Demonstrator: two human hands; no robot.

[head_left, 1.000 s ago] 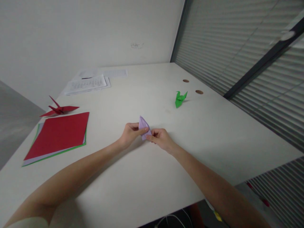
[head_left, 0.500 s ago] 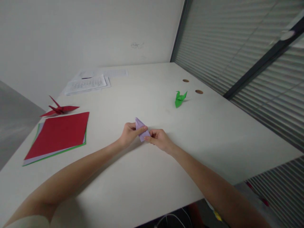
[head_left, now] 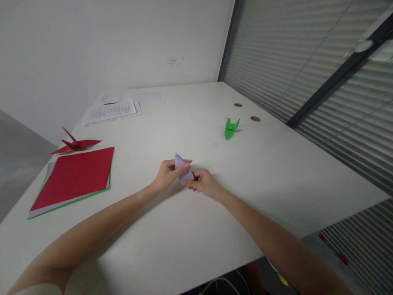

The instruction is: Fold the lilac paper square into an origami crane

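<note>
A small piece of folded purple paper [head_left: 180, 162], pointed at its top, is held in front of me above the white table [head_left: 172, 229]. My left hand [head_left: 167, 173] is closed on its left side, thumb across the front and fingers behind. Down at the lower right corner, my right hand [head_left: 204, 182] pinches the same paper, its thumb on the front face. Part of the paper is hidden by both thumbs.
To the left lies a stack of square paper sheets, red on top [head_left: 75, 176], with a red paper crane [head_left: 76, 144] behind it. A green paper crane [head_left: 231, 128] stands at the right near two round table holes. Written sheets [head_left: 112, 111] lie far left.
My right thumb has slid left and slightly down along the paper's lower edge. A left finger now shows stretched out behind the paper. The view has shifted slightly.
</note>
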